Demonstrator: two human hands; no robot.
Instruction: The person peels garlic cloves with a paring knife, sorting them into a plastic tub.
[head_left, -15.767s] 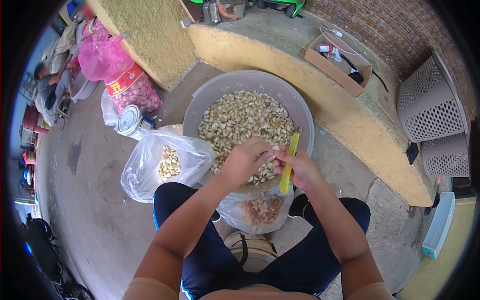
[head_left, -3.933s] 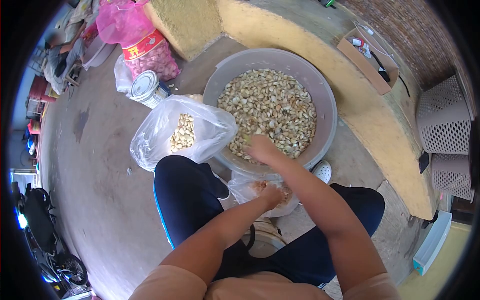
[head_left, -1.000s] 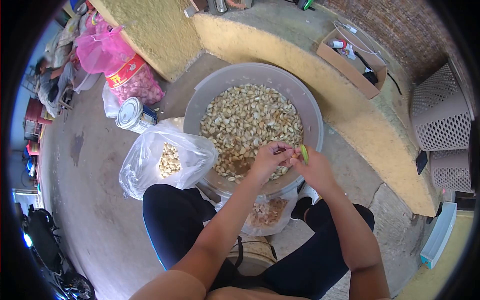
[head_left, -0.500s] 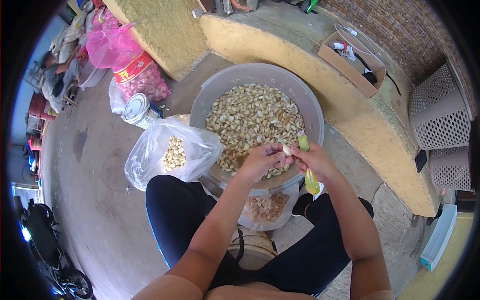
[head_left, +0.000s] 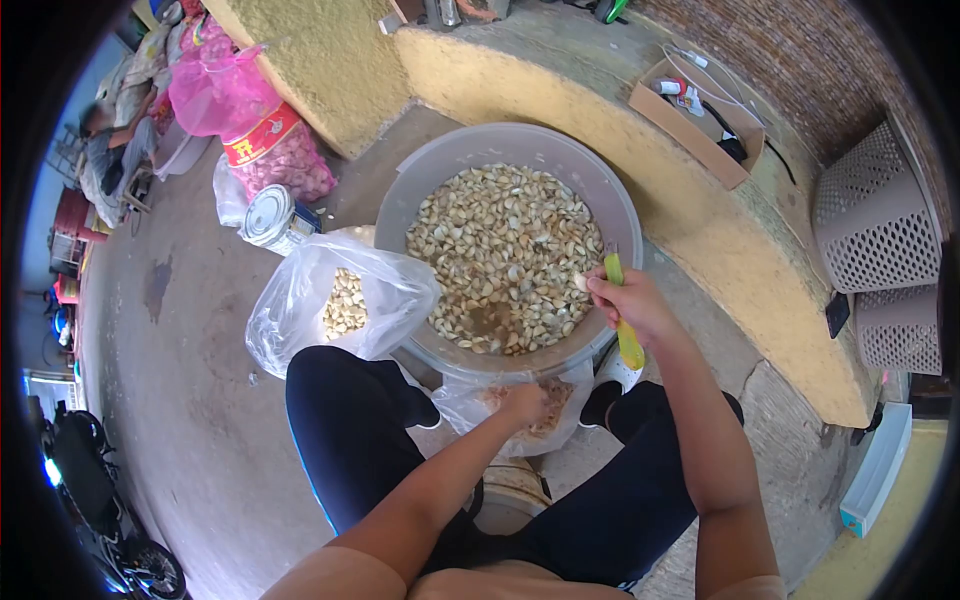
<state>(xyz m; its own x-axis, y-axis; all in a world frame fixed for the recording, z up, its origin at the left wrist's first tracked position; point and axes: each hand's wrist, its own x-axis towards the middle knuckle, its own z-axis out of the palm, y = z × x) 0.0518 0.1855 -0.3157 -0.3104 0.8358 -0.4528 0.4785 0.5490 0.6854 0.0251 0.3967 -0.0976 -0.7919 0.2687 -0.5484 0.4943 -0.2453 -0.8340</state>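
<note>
My right hand [head_left: 632, 300] is closed on a small knife with a yellow-green handle [head_left: 628, 345], its short tip pointing away over the tub. A pale garlic clove [head_left: 581, 283] sits at the thumb and fingertips of the same hand. Below the tub's near rim, my left hand [head_left: 525, 404] is over a clear plastic bag of brownish peelings [head_left: 553, 412], its fingers blurred. In front stands a wide grey tub [head_left: 400, 190] filled with garlic cloves [head_left: 500, 230] in cloudy water. To its left, an open clear plastic bag [head_left: 285, 310] holds peeled cloves [head_left: 344, 303].
A metal can [head_left: 270, 218] and a pink mesh sack of garlic [head_left: 290, 165] stand beyond the bag. A low yellow ledge [head_left: 700, 230] curves behind the tub, bearing a cardboard box [head_left: 690, 135]. Perforated baskets [head_left: 875, 215] are at right, a motorcycle [head_left: 95, 500] at left. Another person sits far left.
My left hand has left the clove at my right fingertips and moved down to the bag of peelings. The right hand keeps the knife and clove, shifted slightly.
</note>
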